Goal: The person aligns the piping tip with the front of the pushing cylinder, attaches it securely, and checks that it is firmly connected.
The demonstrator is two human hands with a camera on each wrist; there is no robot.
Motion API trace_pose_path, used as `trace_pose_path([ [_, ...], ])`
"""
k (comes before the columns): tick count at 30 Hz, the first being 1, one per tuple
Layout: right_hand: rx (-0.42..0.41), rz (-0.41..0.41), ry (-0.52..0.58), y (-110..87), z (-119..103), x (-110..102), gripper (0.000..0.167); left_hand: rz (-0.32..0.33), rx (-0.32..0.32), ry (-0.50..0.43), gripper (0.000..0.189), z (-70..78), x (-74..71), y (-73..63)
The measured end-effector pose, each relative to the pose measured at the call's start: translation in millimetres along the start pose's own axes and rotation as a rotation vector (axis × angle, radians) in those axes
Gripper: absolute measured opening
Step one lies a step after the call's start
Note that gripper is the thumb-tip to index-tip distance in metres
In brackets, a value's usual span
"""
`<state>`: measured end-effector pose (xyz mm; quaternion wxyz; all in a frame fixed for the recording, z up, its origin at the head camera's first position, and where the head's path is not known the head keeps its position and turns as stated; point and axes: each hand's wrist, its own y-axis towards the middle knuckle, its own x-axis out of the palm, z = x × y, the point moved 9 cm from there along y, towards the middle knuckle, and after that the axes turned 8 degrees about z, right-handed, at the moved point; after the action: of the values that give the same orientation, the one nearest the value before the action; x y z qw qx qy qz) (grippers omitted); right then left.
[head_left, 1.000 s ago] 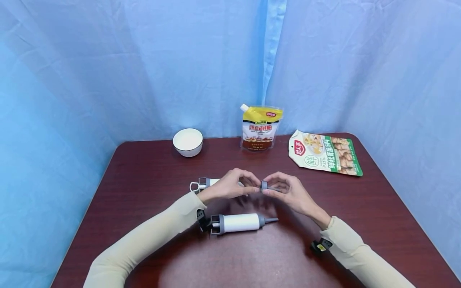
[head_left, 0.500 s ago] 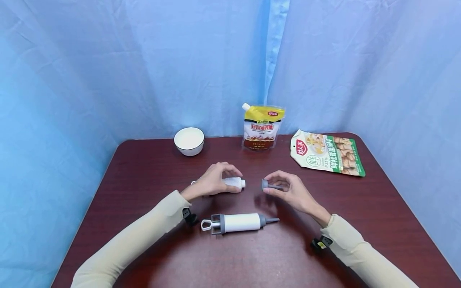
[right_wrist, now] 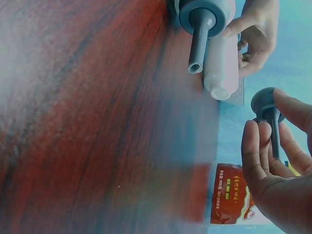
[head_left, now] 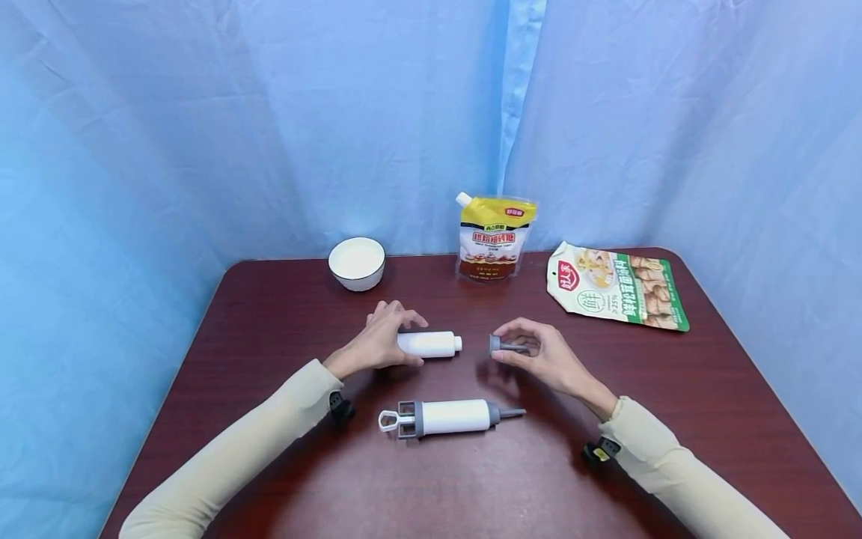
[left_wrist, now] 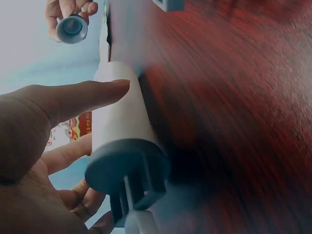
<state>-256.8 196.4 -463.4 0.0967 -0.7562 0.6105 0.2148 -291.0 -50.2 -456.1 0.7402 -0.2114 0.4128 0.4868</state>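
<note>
My left hand (head_left: 381, 340) is around a white syringe (head_left: 431, 344) with thumb and fingers spread on either side, a gap showing above the barrel in the head view. The barrel lies on the table, its bare threaded end toward the right. In the left wrist view its grey collar (left_wrist: 127, 165) and plunger show. My right hand (head_left: 548, 358) pinches a grey nozzle (head_left: 495, 344) by its wide cap, the thin tube pointing back toward the palm. Nearer me lies a second white syringe (head_left: 455, 417), its grey nozzle fitted and plunger loop at the left.
A white bowl (head_left: 357, 263) stands at the back left of the dark red table (head_left: 283, 299). Behind the hands is an upright yellow and white spouted pouch (head_left: 494, 239). A green and white food packet (head_left: 616, 288) lies at the back right. Blue curtains surround the table.
The left hand has drawn away from the nozzle and slid left along the first syringe, baring its threaded end. The right hand keeps the nozzle in about the same place.
</note>
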Motion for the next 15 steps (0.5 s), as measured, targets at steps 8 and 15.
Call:
trace_pose_path([
  [8, 0.003, 0.003, -0.010, 0.3, 1.7, -1.2, 0.032, -0.009, 0.052, -0.034, 0.051, -5.6, 1.2, 1.0],
  [15, 0.017, -0.001, -0.016, -0.7, 5.6, -0.9, 0.033, -0.014, 0.069, -0.066, 0.044, -9.2, 4.7, 0.0],
])
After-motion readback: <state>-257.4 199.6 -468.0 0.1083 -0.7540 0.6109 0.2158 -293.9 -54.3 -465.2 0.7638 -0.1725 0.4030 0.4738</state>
